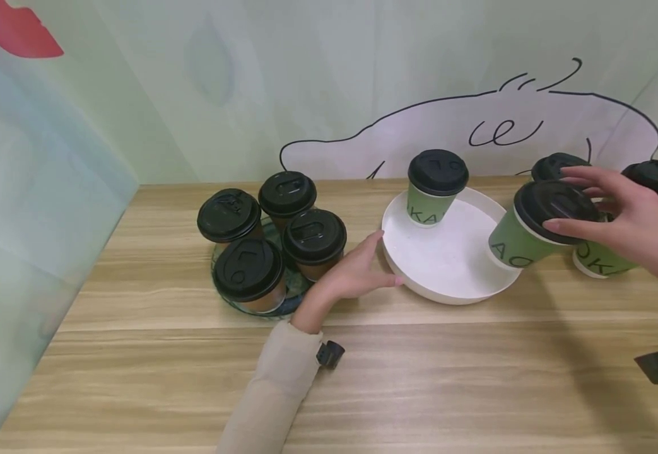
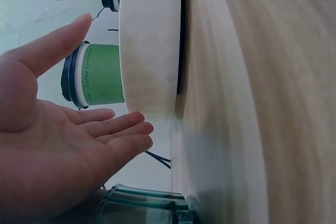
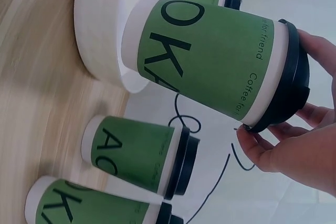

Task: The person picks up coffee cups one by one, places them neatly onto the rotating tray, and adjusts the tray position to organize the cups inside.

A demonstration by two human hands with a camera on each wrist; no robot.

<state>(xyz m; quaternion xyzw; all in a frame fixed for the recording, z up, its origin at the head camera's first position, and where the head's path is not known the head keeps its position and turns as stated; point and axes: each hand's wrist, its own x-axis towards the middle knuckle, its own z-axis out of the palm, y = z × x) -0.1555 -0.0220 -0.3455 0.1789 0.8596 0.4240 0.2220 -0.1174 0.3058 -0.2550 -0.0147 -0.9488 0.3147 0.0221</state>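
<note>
My right hand [image 1: 638,217] grips a green paper cup [image 1: 518,243] by its black lid. Tilted, the cup hangs over the right rim of a round white tray [image 1: 459,258]; in the right wrist view its white base [image 3: 137,38] is above the tray wall [image 3: 97,30]. A second green cup [image 1: 432,205] stands upright in the tray's back left part. At the tray's left rim is my left hand [image 1: 357,271], fingers and thumb spread. The left wrist view shows its extended fingertips [image 2: 137,121] at the tray's side wall, holding nothing.
Several brown cups with black lids [image 1: 249,271] stand close together on a teal glass plate [image 1: 291,296], left of my left forearm. More green cups [image 1: 598,260] are on the wooden table [image 1: 419,378] right of the tray. A curtain-like backdrop [image 1: 306,82] borders the table behind.
</note>
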